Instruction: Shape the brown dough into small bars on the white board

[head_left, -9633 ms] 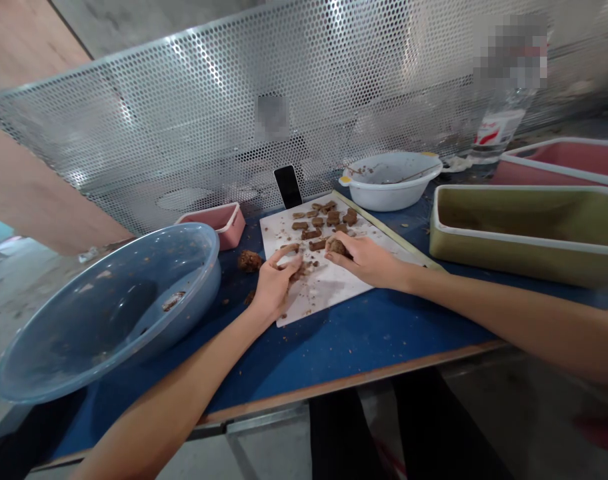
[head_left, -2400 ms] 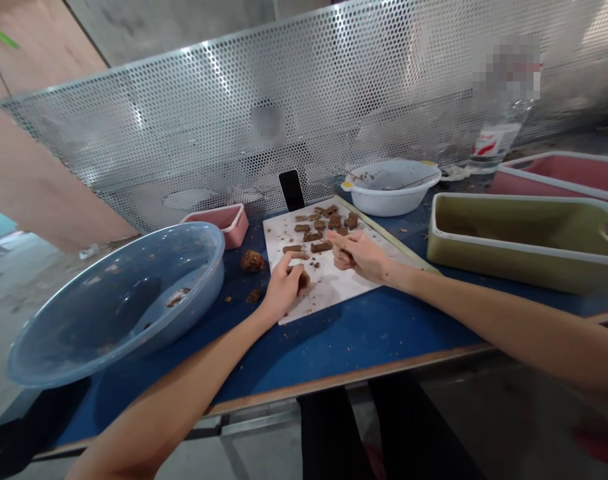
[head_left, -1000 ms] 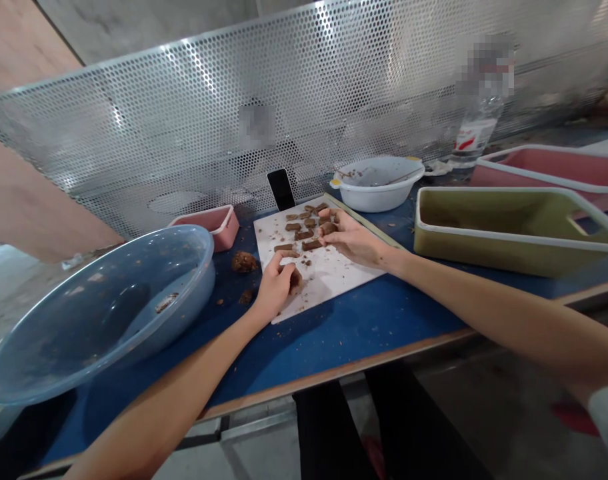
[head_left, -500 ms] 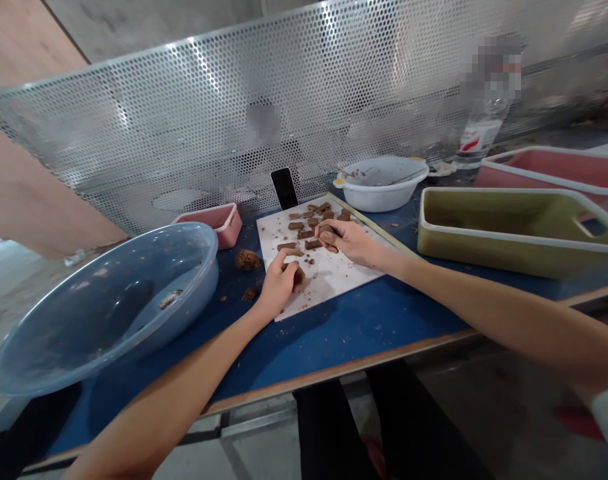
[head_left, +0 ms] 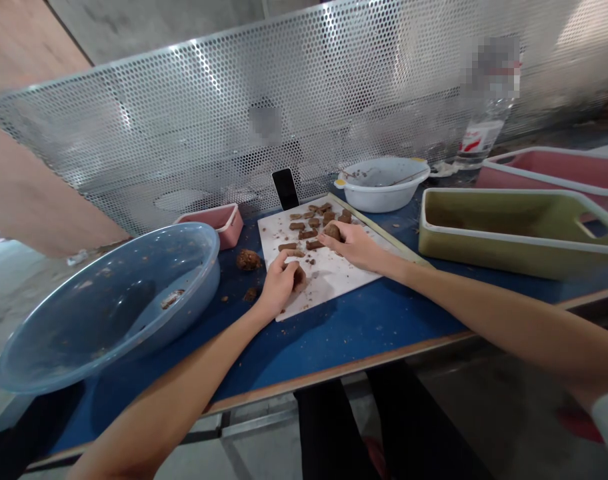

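My right hand (head_left: 359, 248) is closed round a rounded brown clay-like lump (head_left: 333, 231), held over the right part of a white board (head_left: 329, 287). On the board's left side my left hand (head_left: 279, 283) curls round another brown lump (head_left: 299, 277), which is partly hidden by the fingers and thumb. Several short brown pieces, such as a bar-shaped piece (head_left: 308, 235), lie on the board beyond the hands, with crumbs scattered among them. Left of the board, a rough brown chunk (head_left: 248, 260) rests on the blue table (head_left: 334, 333) near a smaller chunk (head_left: 250, 294).
A large blue basin (head_left: 134, 347) stands at the left, with a small pink bin (head_left: 229, 227) behind it. A phone (head_left: 285, 189) leans upright against the perforated metal screen (head_left: 194, 120). To the right are a white basin (head_left: 384, 198), a green bin (head_left: 509, 253), a pink bin (head_left: 549, 173) and a bottle (head_left: 479, 143).
My right hand has turned and its fingers have extended a little, so more of the lump shows. My left hand has stayed almost still.
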`<state>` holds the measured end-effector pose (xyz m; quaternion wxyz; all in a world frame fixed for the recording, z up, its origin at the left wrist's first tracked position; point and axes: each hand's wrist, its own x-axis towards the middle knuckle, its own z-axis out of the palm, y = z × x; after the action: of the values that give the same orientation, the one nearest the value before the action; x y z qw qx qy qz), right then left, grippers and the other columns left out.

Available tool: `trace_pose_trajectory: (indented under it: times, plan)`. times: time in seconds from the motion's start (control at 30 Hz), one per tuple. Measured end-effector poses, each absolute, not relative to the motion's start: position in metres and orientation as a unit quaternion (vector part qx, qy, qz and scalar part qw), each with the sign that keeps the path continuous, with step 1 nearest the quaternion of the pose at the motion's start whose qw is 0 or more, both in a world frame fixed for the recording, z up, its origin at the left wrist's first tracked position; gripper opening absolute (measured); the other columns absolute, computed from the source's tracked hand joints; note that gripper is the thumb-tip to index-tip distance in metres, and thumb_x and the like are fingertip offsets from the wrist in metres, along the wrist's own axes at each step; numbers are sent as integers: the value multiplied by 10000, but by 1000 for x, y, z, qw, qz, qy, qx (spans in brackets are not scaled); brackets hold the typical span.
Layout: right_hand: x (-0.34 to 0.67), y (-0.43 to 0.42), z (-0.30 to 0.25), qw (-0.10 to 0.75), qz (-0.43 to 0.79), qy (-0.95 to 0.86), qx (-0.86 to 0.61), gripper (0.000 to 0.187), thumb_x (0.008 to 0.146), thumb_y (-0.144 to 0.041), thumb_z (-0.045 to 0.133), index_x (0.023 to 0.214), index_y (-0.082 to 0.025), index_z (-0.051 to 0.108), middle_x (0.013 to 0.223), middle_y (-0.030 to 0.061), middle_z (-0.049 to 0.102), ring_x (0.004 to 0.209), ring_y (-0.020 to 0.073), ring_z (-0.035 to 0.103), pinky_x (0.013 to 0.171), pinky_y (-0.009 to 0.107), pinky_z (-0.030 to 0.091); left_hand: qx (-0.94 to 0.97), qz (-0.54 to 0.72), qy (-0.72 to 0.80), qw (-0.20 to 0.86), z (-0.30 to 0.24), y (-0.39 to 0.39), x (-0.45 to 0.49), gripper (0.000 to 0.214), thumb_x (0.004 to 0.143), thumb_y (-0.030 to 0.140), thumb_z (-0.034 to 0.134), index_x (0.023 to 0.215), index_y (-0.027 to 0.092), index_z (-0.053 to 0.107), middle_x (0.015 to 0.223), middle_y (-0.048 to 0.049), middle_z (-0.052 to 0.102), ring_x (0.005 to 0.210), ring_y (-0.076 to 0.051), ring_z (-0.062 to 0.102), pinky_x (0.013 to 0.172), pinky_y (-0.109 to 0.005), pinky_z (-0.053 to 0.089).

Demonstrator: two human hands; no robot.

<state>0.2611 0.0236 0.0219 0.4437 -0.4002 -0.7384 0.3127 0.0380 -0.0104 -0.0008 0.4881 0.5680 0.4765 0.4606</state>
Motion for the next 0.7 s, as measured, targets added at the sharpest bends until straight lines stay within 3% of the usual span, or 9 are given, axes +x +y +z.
trace_pose_trajectory:
  times: [0.13,0.33,0.47,0.57,0.7]
  plan:
    - [260,26,14,420,257,-774,-397,543,1051,-701,572,775,-249,453,667,-21,507,666,172,473,675,343,317,563,466,474,491,-1,-10,38,282,807,310,604,1076,226,604,525,79,573,396,-108,428,427,-204,296]
    - [262,28,12,401,253,-794,-381,444,1096,-597,516,829,-244,545,656,-23,523,656,177,507,685,335,326,567,460,476,489,-2,-10,37,271,807,310,593,1066,231,599,520,76,579,397,-113,429,421,-204,279]
    - [262,32,5,392,289,-795,-361,314,1091,-530,561,1122,-258,714,801,10,687,708,196,596,723,330,407,572,465,466,489,-3,-10,37,253,816,290,592,1061,230,603,527,73,574,407,-115,439,430,-208,311]
    - [260,36,0,401,305,-795,-337,322,1038,-461,655,1297,-281,721,1031,49,762,802,211,648,775,334,463,566,467,465,494,-2,-11,38,250,818,279,592,1063,229,609,527,72,571,385,-111,424,421,-211,297]
    - [257,36,-1,404,282,-807,-325,266,1003,-494,681,1078,-256,773,1046,77,769,887,233,648,816,347,467,561,466,474,494,1,-13,39,256,817,282,591,1066,228,610,523,70,573,376,-112,415,406,-213,278]
